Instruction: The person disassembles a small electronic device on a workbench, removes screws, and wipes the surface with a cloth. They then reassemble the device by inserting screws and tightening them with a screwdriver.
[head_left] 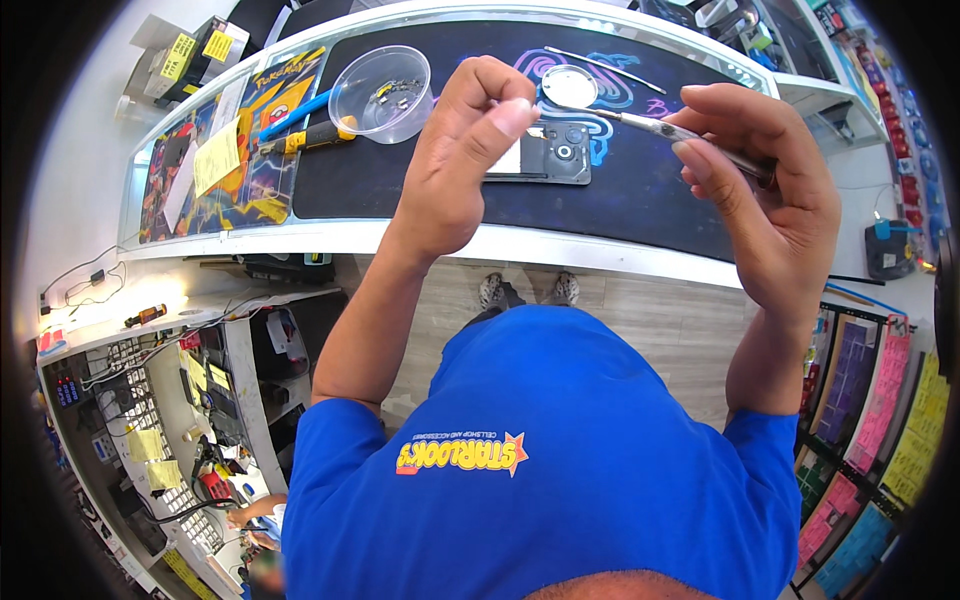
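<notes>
Holds a thin silver tool (652,126) in the right hand (775,200). Pinches with the left hand (462,150); can't tell if around something tiny. Can see a phone (567,152) lying below, on the dark mat (645,205), between both hands but nearer the left.

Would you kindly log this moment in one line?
left hand: pinched, raised; right hand: holds tool; phone: on mat; tub: holds small parts
</notes>
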